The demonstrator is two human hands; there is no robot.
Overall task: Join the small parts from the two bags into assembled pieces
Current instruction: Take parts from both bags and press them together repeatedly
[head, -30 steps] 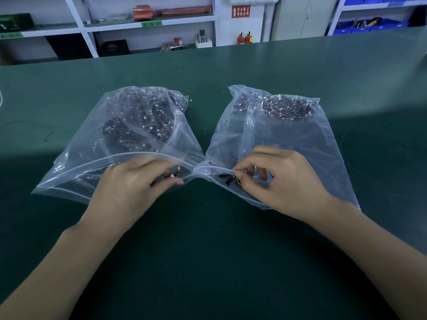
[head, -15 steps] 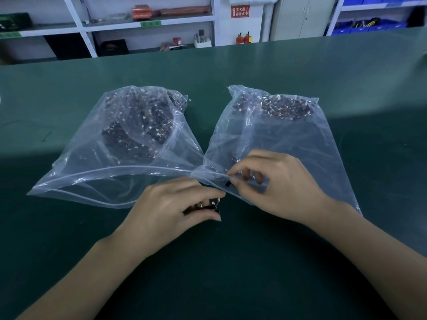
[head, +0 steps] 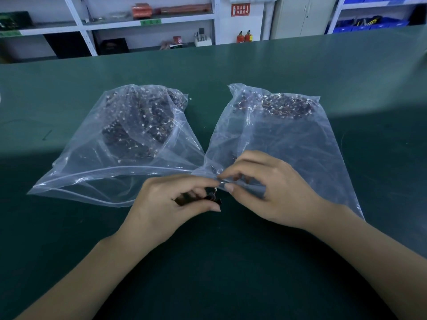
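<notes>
green matting covers the bench (head: 219, 262), and two bare forearms reach across its near part toward the middle. of the hands, the left hand (head: 171, 204) has its fingers curled round a small dark part (head: 213, 198) with a thin wire end, held just in front of the bag mouths. the right hand (head: 268, 188) sits just beside it, thumb and forefinger pinched together at the near corner of the right bag (head: 288, 144); whether they grip the plastic or a tiny part i cannot tell.

behind the left hand lies the left bag (head: 97, 172), clear plastic, its zip mouth gaping toward the person, with a heap of small dark parts (head: 141, 125) flecked with white gathered in its far half. the right bag lies flat beside it, the two near corners touching at the middle, its own heap of dark parts (head: 284, 108) bunched at the far end.

farther off, beyond the bench edge, stand white shelves (head: 147, 19) with an orange box, a red sign (head: 240, 9) on the wall, two small red extinguishers (head: 244, 37) on the floor, a grey cabinet (head: 302, 17) and blue bins (head: 369, 24) at the right
</notes>
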